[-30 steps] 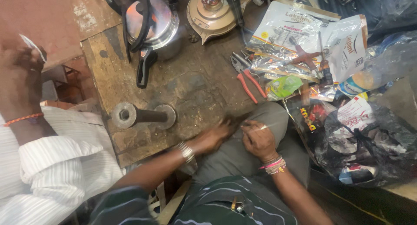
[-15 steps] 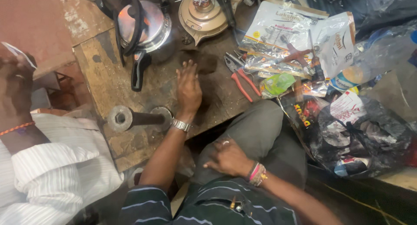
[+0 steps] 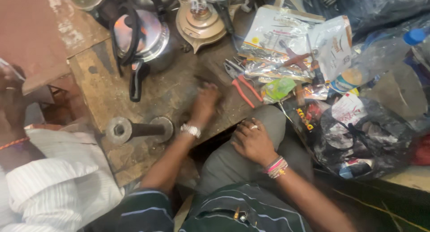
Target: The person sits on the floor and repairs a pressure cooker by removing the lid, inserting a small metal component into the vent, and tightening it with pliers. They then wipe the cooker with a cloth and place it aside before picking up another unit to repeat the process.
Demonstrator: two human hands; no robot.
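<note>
Left grip (image 3: 205,100) lies palm-down and motion-blurred on the dark, worn wooden desk (image 3: 170,86); whether the fingers are spread flat or pinching something small under them cannot be told. A metal watch (image 3: 190,130) sits on that wrist. Right grip (image 3: 252,140) rests loosely on the person's grey-trousered knee (image 3: 277,124), fingers relaxed and holding nothing, a ring on one finger and coloured bangles (image 3: 275,166) at the wrist.

Just right of the left hand, red-handled pliers (image 3: 244,84) lie on the desk, touching a heap of clear plastic packets (image 3: 286,48). Beyond the hand stands a steel pressure cooker (image 3: 145,37) with a black gasket looped over it and its black handle pointing toward the person. Beside it sits a brass stove base (image 3: 199,21). Near the desk's front edge, left of the watch, a heavy metal spindle (image 3: 136,130) lies on its side. A black plastic bag (image 3: 363,138) full of parts sits at the far right. Another person's white striped sleeve (image 3: 49,187) fills the lower left corner.
</note>
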